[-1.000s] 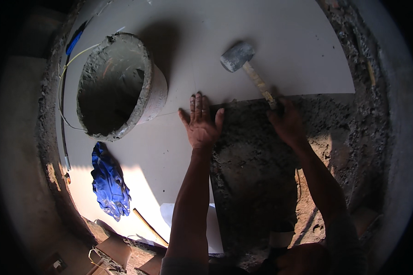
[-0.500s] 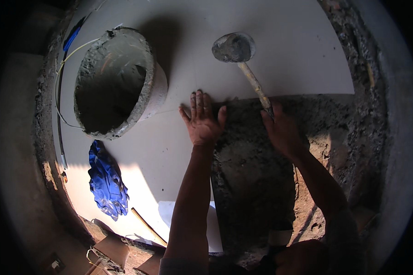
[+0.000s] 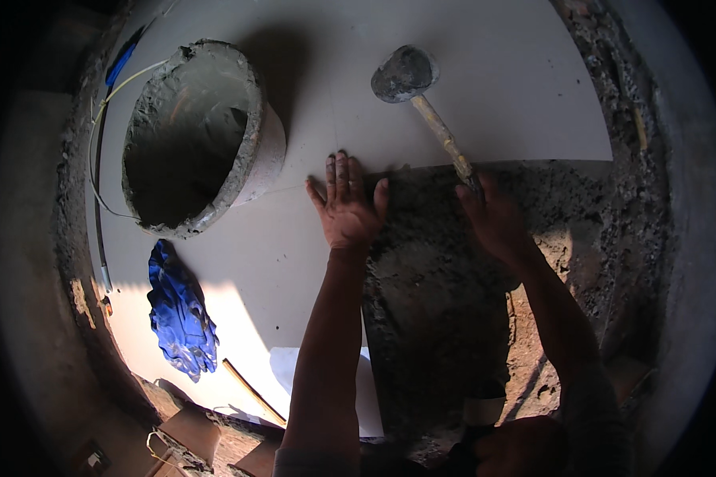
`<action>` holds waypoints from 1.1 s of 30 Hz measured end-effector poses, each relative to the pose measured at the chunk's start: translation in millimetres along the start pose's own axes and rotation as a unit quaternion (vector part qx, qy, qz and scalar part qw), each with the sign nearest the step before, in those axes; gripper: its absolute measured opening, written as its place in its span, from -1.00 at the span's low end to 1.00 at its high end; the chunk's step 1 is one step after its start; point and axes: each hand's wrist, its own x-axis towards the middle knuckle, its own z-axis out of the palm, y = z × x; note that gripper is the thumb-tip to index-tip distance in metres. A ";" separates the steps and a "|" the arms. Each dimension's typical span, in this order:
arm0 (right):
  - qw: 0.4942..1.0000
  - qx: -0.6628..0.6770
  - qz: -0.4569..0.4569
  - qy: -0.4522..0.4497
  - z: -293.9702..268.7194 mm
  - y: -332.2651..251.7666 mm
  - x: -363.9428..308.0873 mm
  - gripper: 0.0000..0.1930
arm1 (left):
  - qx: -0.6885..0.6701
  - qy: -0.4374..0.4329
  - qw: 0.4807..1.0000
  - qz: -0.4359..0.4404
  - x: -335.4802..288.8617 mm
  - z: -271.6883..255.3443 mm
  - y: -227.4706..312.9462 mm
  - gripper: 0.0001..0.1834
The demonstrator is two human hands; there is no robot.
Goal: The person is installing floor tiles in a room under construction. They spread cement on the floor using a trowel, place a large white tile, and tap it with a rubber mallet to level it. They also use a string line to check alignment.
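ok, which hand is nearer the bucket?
Left. The left hand is spread on the pale tiling, just right of the bucket. The right hand is farther right, past the left one, gripping the mallet by its handle.

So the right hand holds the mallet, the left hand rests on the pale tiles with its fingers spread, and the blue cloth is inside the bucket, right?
Not quite: in the head view the blue cloth lies on the pale tiles, outside the bucket. The right hand does hold the mallet, and the left hand rests as you say.
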 end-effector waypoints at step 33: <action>0.986 -0.138 0.008 0.090 -20.0 43.0 -21.3 -0.64 | 0.021 0.038 0.999 -0.006 1.0 7.0 -1.4 -0.38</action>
